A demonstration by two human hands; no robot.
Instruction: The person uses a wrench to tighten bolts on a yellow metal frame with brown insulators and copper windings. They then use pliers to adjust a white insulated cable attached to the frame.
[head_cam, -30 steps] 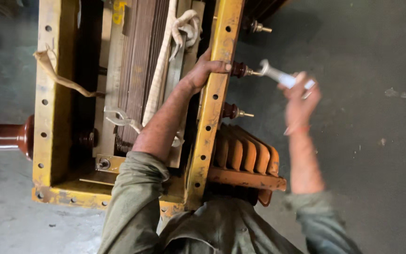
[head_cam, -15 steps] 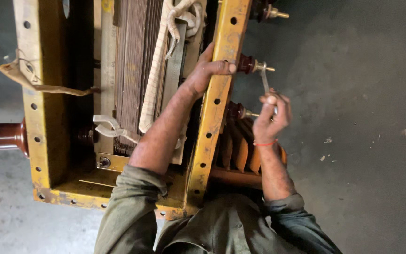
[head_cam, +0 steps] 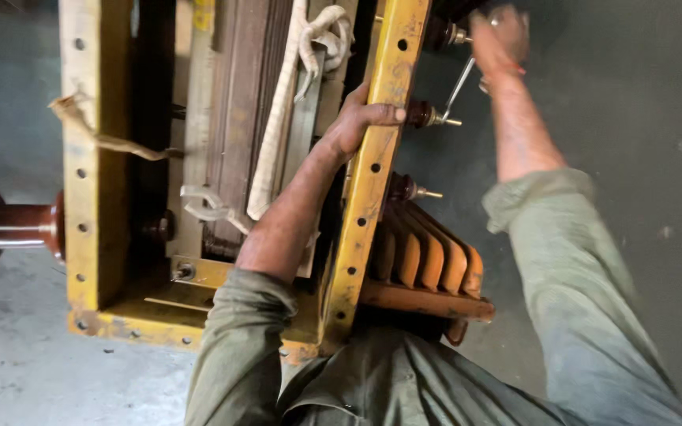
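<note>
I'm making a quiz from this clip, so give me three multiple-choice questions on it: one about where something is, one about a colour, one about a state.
1. Where does the left hand rest?
A. on the yellow rail
B. on the floor
C. on the finned block

2. What colour is the finned block?
A. blue
B. orange
C. white

3. What is the state of the right hand?
A. open and empty
B. flat on the floor
C. closed on a metal tool

Answers:
1 A, the fingers wrap over the rail's edge, beside a brown stud.
2 B, its ribs are orange, below the rail's right side.
3 C, the hand is raised and grips the slim tool's upper end; its lower end sits near the stud.
</note>
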